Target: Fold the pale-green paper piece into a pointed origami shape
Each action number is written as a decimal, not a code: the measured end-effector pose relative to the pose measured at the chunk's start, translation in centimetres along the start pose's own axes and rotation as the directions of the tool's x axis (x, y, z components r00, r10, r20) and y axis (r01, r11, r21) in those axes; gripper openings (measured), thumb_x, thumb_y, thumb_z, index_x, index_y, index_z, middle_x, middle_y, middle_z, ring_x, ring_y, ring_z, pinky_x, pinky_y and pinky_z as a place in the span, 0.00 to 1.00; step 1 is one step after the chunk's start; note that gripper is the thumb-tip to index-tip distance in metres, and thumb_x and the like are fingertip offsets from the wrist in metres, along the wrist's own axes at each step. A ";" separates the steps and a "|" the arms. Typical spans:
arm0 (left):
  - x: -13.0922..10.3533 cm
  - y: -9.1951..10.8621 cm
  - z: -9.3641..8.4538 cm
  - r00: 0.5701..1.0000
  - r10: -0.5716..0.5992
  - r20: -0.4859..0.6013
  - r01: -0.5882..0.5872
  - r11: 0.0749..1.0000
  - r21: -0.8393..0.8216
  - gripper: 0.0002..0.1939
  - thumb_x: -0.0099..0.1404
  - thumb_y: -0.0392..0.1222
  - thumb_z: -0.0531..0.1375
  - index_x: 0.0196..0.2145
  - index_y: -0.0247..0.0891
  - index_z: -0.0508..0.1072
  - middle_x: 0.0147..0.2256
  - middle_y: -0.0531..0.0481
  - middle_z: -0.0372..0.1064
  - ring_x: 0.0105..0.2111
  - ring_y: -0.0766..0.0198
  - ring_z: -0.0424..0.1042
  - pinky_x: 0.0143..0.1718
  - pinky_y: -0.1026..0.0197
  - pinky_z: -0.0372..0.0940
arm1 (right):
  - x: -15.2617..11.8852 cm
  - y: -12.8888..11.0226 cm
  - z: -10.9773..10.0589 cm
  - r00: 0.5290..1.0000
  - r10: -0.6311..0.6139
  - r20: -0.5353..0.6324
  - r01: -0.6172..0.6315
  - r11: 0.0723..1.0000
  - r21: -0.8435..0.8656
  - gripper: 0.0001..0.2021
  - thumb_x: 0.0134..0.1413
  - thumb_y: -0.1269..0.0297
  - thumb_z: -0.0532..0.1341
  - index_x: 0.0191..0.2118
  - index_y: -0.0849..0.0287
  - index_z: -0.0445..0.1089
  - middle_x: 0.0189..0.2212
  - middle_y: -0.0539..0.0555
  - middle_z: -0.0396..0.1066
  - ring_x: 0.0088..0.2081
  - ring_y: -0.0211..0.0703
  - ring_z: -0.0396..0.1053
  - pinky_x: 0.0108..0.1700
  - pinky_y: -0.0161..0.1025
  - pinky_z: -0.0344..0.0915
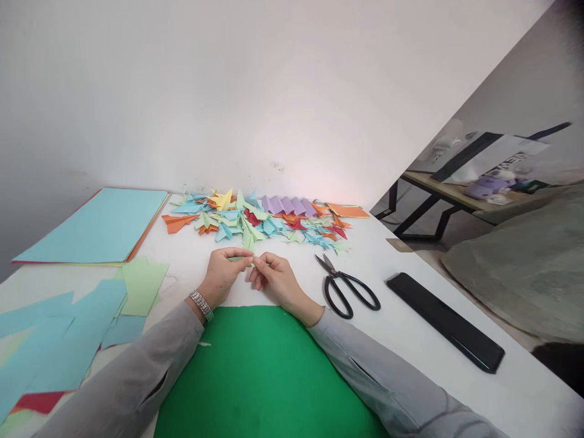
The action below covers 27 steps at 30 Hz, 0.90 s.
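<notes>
My left hand [219, 275], with a metal-band watch on its wrist, pinches a small light green folded paper [236, 258]. The fingertips of my right hand [279, 281] close on the same paper at its right end. Much of it is hidden by my fingers, so its full shape does not show. Just beyond my fingertips lies a pile of small folded paper planes [269, 225] in blue, green, orange, red and yellow. A zigzag-folded purple paper [289, 205] rests on top of the pile. Below my hands spreads a green mat [269, 371].
Black-handled scissors [337, 285] lie partly opened right of my hands, beside a long black case [444, 322]. To the left are a stack of coloured sheets [98, 225] and loose cut paper pieces [59, 340]. Orange paper [349, 210] lies by the wall.
</notes>
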State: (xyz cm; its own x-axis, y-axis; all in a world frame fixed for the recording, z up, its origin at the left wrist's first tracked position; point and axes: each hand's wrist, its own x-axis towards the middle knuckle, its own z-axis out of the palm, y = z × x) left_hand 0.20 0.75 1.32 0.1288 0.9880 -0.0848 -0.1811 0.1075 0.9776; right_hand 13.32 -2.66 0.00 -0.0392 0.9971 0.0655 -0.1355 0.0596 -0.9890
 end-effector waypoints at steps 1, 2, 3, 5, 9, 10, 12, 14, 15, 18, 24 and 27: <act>0.0 -0.1 0.0 1.000 0.005 -0.001 -0.005 1.000 0.000 0.09 0.40 0.37 0.70 0.23 0.34 0.79 0.17 0.53 0.68 0.20 0.69 0.63 0.25 0.63 0.59 | 0.0 -0.1 0.0 1.000 0.006 0.001 -0.006 1.000 0.004 0.21 0.47 0.45 0.65 0.23 0.59 0.65 0.17 0.50 0.72 0.15 0.34 0.64 0.18 0.31 0.59; 0.1 -0.2 -0.1 1.000 0.012 -0.002 -0.012 1.000 0.004 0.09 0.40 0.37 0.70 0.23 0.34 0.79 0.18 0.52 0.68 0.20 0.68 0.63 0.25 0.63 0.59 | -0.1 -0.2 0.0 1.000 0.014 0.002 -0.014 1.000 0.003 0.20 0.46 0.46 0.65 0.24 0.59 0.66 0.17 0.50 0.72 0.15 0.34 0.64 0.19 0.32 0.59; 0.1 -0.3 -0.2 1.000 0.019 -0.003 -0.019 1.000 0.007 0.09 0.40 0.37 0.70 0.23 0.34 0.79 0.18 0.52 0.69 0.20 0.68 0.63 0.25 0.62 0.59 | -0.1 -0.2 0.1 1.000 0.023 0.000 -0.023 1.000 -0.002 0.20 0.45 0.46 0.67 0.24 0.60 0.67 0.17 0.50 0.72 0.16 0.34 0.65 0.19 0.32 0.60; 0.2 -0.5 -0.3 0.999 0.031 0.011 -0.031 0.999 0.010 0.09 0.40 0.37 0.70 0.23 0.34 0.79 0.19 0.51 0.70 0.21 0.67 0.65 0.25 0.62 0.59 | -0.1 -0.3 0.1 0.999 0.040 -0.002 -0.040 0.999 -0.015 0.19 0.42 0.48 0.69 0.25 0.61 0.68 0.17 0.50 0.73 0.16 0.34 0.65 0.19 0.32 0.60; 0.4 -0.6 -0.4 0.999 0.024 0.045 -0.022 0.998 -0.054 0.09 0.40 0.38 0.70 0.23 0.33 0.78 0.18 0.51 0.69 0.21 0.66 0.65 0.25 0.61 0.60 | 0.1 -0.1 0.1 0.998 0.068 0.012 -0.068 0.997 -0.022 0.19 0.40 0.49 0.70 0.24 0.61 0.70 0.19 0.51 0.74 0.16 0.34 0.66 0.19 0.32 0.60; 0.5 -0.6 -0.3 0.998 0.026 0.048 -0.022 0.997 -0.073 0.09 0.40 0.38 0.70 0.23 0.34 0.78 0.18 0.52 0.68 0.20 0.67 0.65 0.25 0.61 0.60 | 0.1 0.0 0.1 0.997 0.077 0.015 -0.076 0.997 -0.023 0.19 0.39 0.49 0.70 0.24 0.61 0.69 0.19 0.51 0.74 0.16 0.34 0.66 0.19 0.32 0.60; 0.4 -0.5 -0.3 0.998 0.039 0.048 -0.035 0.995 -0.096 0.10 0.41 0.39 0.70 0.24 0.34 0.78 0.17 0.54 0.66 0.20 0.67 0.64 0.24 0.62 0.59 | 0.2 0.0 0.1 0.996 0.088 0.014 -0.088 0.996 -0.026 0.19 0.39 0.50 0.70 0.23 0.61 0.68 0.20 0.52 0.75 0.17 0.34 0.66 0.19 0.32 0.59; 0.4 -0.4 -0.2 0.998 0.051 0.040 -0.047 0.995 -0.088 0.10 0.41 0.39 0.70 0.24 0.34 0.78 0.17 0.54 0.66 0.20 0.68 0.64 0.24 0.63 0.59 | 0.2 0.0 0.1 0.995 0.095 0.007 -0.095 0.995 -0.028 0.19 0.39 0.49 0.70 0.22 0.61 0.68 0.20 0.52 0.75 0.17 0.34 0.66 0.19 0.32 0.59; 0.3 -0.4 -0.2 0.998 0.052 0.039 -0.049 0.996 -0.076 0.10 0.41 0.39 0.70 0.24 0.34 0.78 0.17 0.54 0.66 0.20 0.68 0.64 0.24 0.63 0.59 | 0.1 0.0 0.1 0.995 0.096 0.004 -0.096 0.995 -0.030 0.19 0.38 0.49 0.70 0.22 0.61 0.68 0.20 0.52 0.75 0.16 0.34 0.66 0.19 0.32 0.60; 0.2 -0.3 -0.2 0.998 0.051 0.040 -0.050 0.998 -0.027 0.10 0.42 0.40 0.70 0.25 0.34 0.78 0.18 0.53 0.68 0.20 0.66 0.67 0.25 0.62 0.61 | 0.1 -0.2 0.1 0.996 0.084 0.000 -0.084 0.996 -0.038 0.19 0.37 0.50 0.71 0.21 0.60 0.67 0.18 0.51 0.74 0.15 0.34 0.65 0.19 0.32 0.59; 0.1 -0.3 -0.2 0.995 0.098 0.034 -0.098 0.995 -0.010 0.11 0.39 0.37 0.72 0.23 0.34 0.77 0.19 0.54 0.69 0.22 0.68 0.66 0.27 0.64 0.61 | -0.2 -0.4 0.0 0.997 0.075 0.005 -0.074 0.996 -0.044 0.18 0.38 0.52 0.70 0.18 0.59 0.63 0.13 0.49 0.70 0.13 0.32 0.60 0.16 0.31 0.54; 0.1 -0.3 -0.1 0.995 0.082 0.058 -0.079 0.995 -0.054 0.13 0.36 0.36 0.73 0.21 0.34 0.75 0.18 0.55 0.68 0.21 0.70 0.64 0.25 0.65 0.59 | -0.3 -0.5 -0.1 0.997 0.083 -0.001 -0.083 0.995 -0.057 0.17 0.39 0.55 0.68 0.18 0.58 0.63 0.10 0.47 0.67 0.11 0.31 0.56 0.15 0.30 0.49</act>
State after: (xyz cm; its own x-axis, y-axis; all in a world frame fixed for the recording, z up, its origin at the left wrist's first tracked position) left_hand 0.17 0.80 1.00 0.1701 0.9854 0.0069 -0.2434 0.0352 0.9693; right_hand 13.46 -2.96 0.46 -0.0497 0.9986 -0.0166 -0.0754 -0.0203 -0.9969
